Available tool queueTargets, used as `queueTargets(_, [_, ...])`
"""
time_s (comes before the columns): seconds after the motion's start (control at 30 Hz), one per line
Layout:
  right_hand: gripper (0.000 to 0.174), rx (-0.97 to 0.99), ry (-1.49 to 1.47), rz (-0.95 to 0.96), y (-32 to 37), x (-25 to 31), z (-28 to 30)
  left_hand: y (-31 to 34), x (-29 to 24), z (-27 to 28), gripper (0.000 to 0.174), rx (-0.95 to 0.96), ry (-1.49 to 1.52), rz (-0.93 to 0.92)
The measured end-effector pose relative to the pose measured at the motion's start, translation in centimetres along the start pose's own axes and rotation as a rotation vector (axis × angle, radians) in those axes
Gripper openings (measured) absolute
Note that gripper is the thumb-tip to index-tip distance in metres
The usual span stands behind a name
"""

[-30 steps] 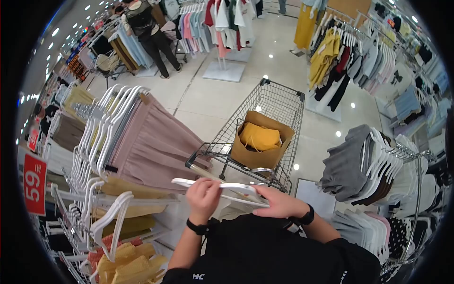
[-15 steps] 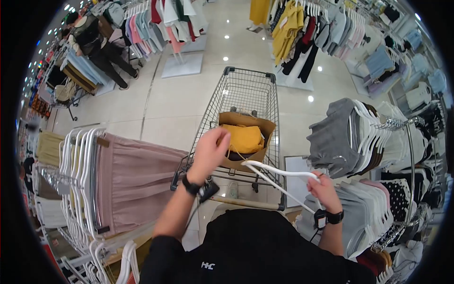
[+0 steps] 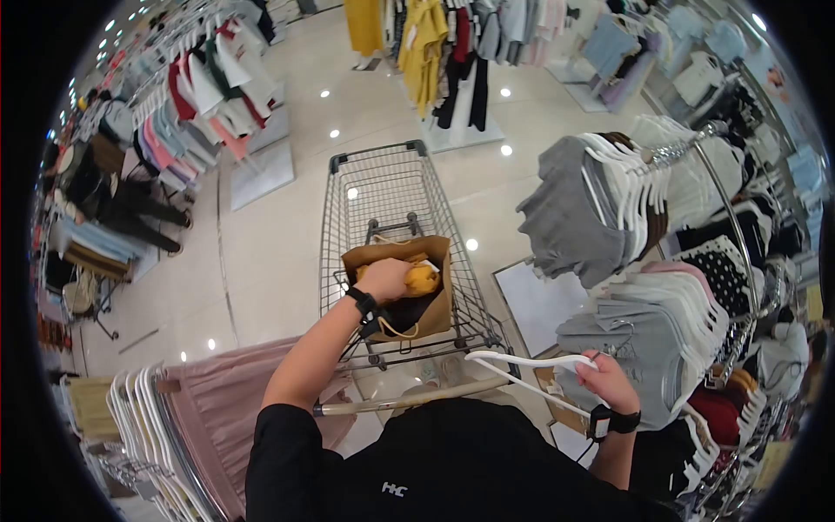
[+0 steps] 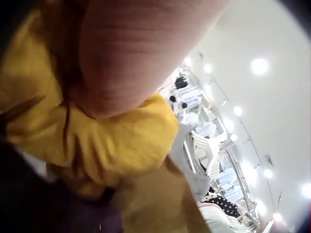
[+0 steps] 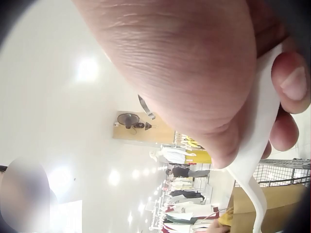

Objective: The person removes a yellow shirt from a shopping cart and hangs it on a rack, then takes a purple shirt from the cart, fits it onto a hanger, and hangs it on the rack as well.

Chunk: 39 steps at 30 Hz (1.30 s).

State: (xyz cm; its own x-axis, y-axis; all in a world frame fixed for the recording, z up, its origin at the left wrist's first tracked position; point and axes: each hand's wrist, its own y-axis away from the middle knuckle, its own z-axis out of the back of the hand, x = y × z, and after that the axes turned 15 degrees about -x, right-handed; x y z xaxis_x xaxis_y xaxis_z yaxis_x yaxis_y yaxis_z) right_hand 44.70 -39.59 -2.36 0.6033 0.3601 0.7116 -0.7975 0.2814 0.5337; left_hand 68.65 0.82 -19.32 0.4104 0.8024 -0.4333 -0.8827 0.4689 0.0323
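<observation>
In the head view my left hand (image 3: 384, 280) reaches into a brown paper bag (image 3: 439, 304) and grips the yellow garment (image 3: 424, 277). The left wrist view shows the yellow cloth (image 4: 131, 141) bunched under that hand (image 4: 141, 53), with dark fabric (image 4: 63, 208) below it; the fingertips are hidden. Off to the right, my right hand (image 3: 606, 384) holds a white hanger (image 3: 522, 359) by one end, its other end pointing toward the bag. Fingers curl round the white hanger (image 5: 260, 126) in the right wrist view.
The bag sits in a wire shopping cart (image 3: 383, 187), its handle (image 3: 417, 398) close to my body. Pink skirts (image 3: 235, 391) hang at lower left. Grey tops (image 3: 570, 209) hang on a rack at right. A person in dark clothes (image 3: 113, 200) stands at far left.
The left hand has left the hanger, moved forward into the bag and taken hold of the yellow garment. The right hand has carried the hanger rightward. The view has turned right.
</observation>
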Motion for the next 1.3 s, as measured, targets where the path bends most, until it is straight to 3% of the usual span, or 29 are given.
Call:
queueTargets(0.03, [0.016, 0.007, -0.008, -0.012, 0.4, 0.1, -0.4, 0.1, -0.9, 2.4, 0.017, -0.038, 0.048, 0.024])
queueTargets(0.1, [0.017, 0.016, -0.014, -0.014, 0.8, 0.3, -0.6, -0.1, -0.5, 5.0, 0.025, -0.169, 0.175, 0.060])
queueTargets(0.17, [0.017, 0.039, 0.019, -0.028, 1.2, 0.5, -0.8, 1.1, -1.8, 10.0, 0.026, -0.321, 0.445, 0.184])
queueTargets(0.23, [0.018, 0.079, 0.037, 0.009, 0.9, 0.0, -0.6, 4.1, -2.4, 14.2, 0.024, -0.601, 0.655, 0.247])
queueTargets(0.27, [0.018, 0.076, 0.090, 0.050, 0.5, -0.4, -0.5, 5.7, -2.1, 15.1, 0.024, -0.625, 0.637, 0.266])
queueTargets(0.33, [0.019, 0.083, 0.153, 0.085, -0.3, -0.5, -0.6, 9.4, -1.9, 16.5, 0.024, -1.096, 1.353, 0.292])
queueTargets(0.43, [0.019, 0.162, 0.217, 0.169, -1.8, 0.3, -1.0, 15.0, -4.6, 16.3, 0.034, -1.325, 1.530, 0.194])
queueTargets(0.5, [0.016, 0.229, 0.222, 0.247, -3.4, 0.5, -1.5, 18.1, -8.6, 15.8, 0.034, -1.492, 1.381, 0.178])
queueTargets(0.6, [0.015, 0.374, 0.248, 0.277, -4.0, 2.4, -1.3, 24.6, -11.5, 12.1, 0.034, -1.529, 1.253, 0.158])
queueTargets(0.67, [0.016, 0.517, 0.255, 0.379, -4.3, 3.5, -1.6, 29.3, -12.6, 8.7, 0.028, -1.477, 1.833, 0.261])
queueTargets(0.77, [0.020, 0.718, 0.249, 0.464, -4.0, 6.2, -2.1, 35.9, -18.2, 6.3, 0.025, -1.684, 1.667, 0.387])
queueTargets(0.8, [0.020, 0.775, 0.299, 0.596, -3.4, 7.6, -2.9, 38.4, -19.7, 4.5, 0.024, -1.736, 1.651, 0.506])
queueTargets(0.83, [0.021, 0.830, 0.342, 0.727, -3.0, 8.3, -3.6, 41.5, -21.0, 2.0, 0.024, -1.798, 1.620, 0.511])
queueTargets(0.87, [0.020, 0.878, 0.307, 0.675, -3.0, 8.1, -4.2, 44.8, -22.4, -0.8, 0.036, -1.767, 1.615, 0.492])
queueTargets(0.9, [0.018, 0.797, 0.395, 0.861, -3.7, 8.5, -6.1, 47.4, -24.7, -2.6, 0.050, -1.735, 1.609, 0.473])
queueTargets(0.93, [0.017, 0.829, 0.429, 0.897, -3.8, 9.0, -7.4, 49.6, -27.4, -4.3, 0.050, -1.775, 1.587, 0.481])
queueTargets(1.0, [0.015, 0.881, 0.442, 0.920, -0.7, 10.9, -10.1, 51.3, -33.0, -5.6, 0.053, -1.992, 1.501, 0.703])
queueTargets(1.03, [0.015, 0.921, 0.422, 0.909, 0.7, 11.1, -11.3, 51.2, -35.9, -5.2, 0.056, -2.062, 1.336, 0.905])
queueTargets(1.1, [0.013, 1.023, 0.469, 0.886, 2.2, 10.3, -13.8, 54.5, -37.8, -9.6, 0.052, -2.317, 1.551, 0.731])
queueTargets(1.2, [0.011, 1.173, 0.454, 1.010, 5.6, 9.3, -17.6, 53.8, -42.7, -7.5, 0.048, -2.611, 1.296, 0.638])
queueTargets(1.23, [0.014, 1.163, 0.425, 1.094, 6.3, 9.0, -19.0, 53.3, -43.9, -6.6, 0.048, -2.653, 1.257, 0.630])
queueTargets(1.3, [0.023, 1.117, 0.354, 1.258, 8.5, 7.8, -21.4, 53.3, -46.1, -5.2, 0.042, -2.679, 1.389, 0.353])
